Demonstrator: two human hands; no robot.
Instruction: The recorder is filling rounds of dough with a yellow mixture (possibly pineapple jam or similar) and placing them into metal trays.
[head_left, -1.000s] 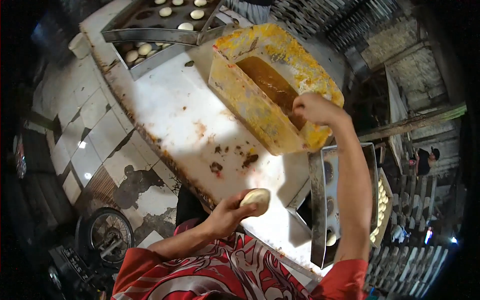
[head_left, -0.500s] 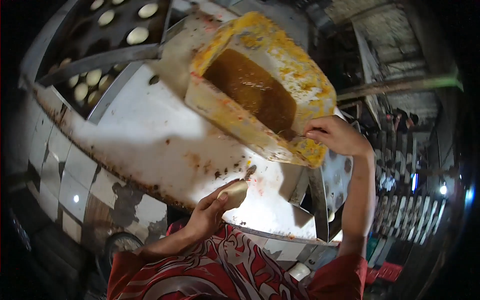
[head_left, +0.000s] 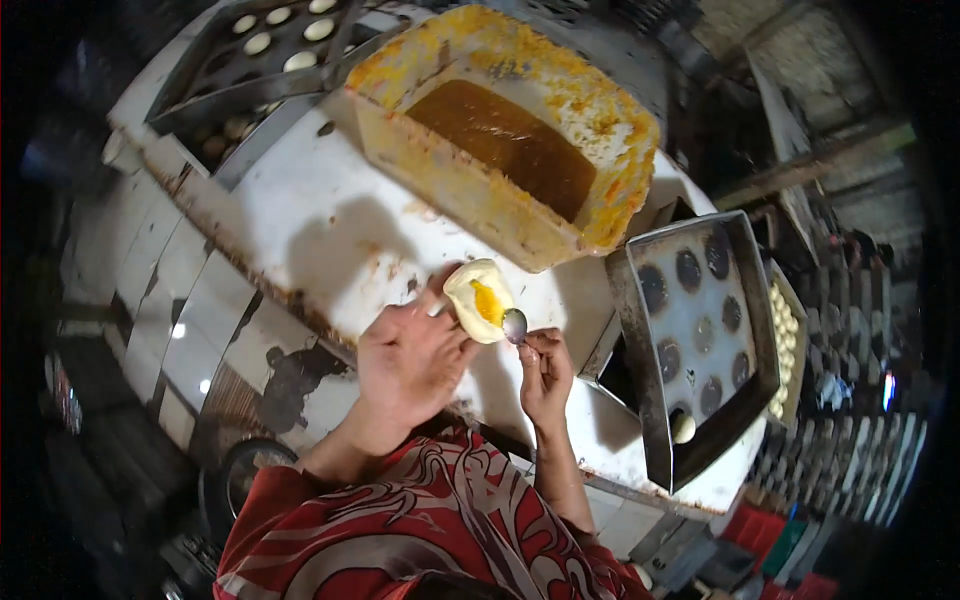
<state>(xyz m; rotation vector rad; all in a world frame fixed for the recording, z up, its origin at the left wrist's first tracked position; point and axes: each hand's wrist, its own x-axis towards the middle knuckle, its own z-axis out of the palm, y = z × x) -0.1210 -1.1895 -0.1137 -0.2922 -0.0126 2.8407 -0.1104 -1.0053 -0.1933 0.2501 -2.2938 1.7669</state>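
Table: one, white and stained; its near edge runs below the hands, and a wide bare stretch of the table [head_left: 280, 190] lies between the left-hand trays and the left hand.
Tub: one, yellow-smeared; the tub [head_left: 440, 180] stands beyond the hands, its right corner close by a tray; whether they touch, I cannot tell.
Left-hand trays: two, an upper tray [head_left: 235, 100] showing six pale dough balls [head_left: 300, 62], and a lower tray [head_left: 265, 143] holding more, too shadowed to count.
Right-hand tray: one grey tray [head_left: 690, 365] with dark round marks and one dough ball [head_left: 683, 427] at its near end; past it, many small balls, too crowded to count.
Hands: two, apart; the left hand [head_left: 415, 350], blurred, has a broad palm with fingers bent around the dough; the right hand [head_left: 545, 380] pinches a spoon handle.
Dough piece: one, flattened; the dough piece [head_left: 465, 300] sits at the left fingers, above the table.
Spoon: one; the spoon [head_left: 515, 325] has its bowl at the dough's right edge.
Filling: one yellow dab of filling [head_left: 488, 302] on the dough.
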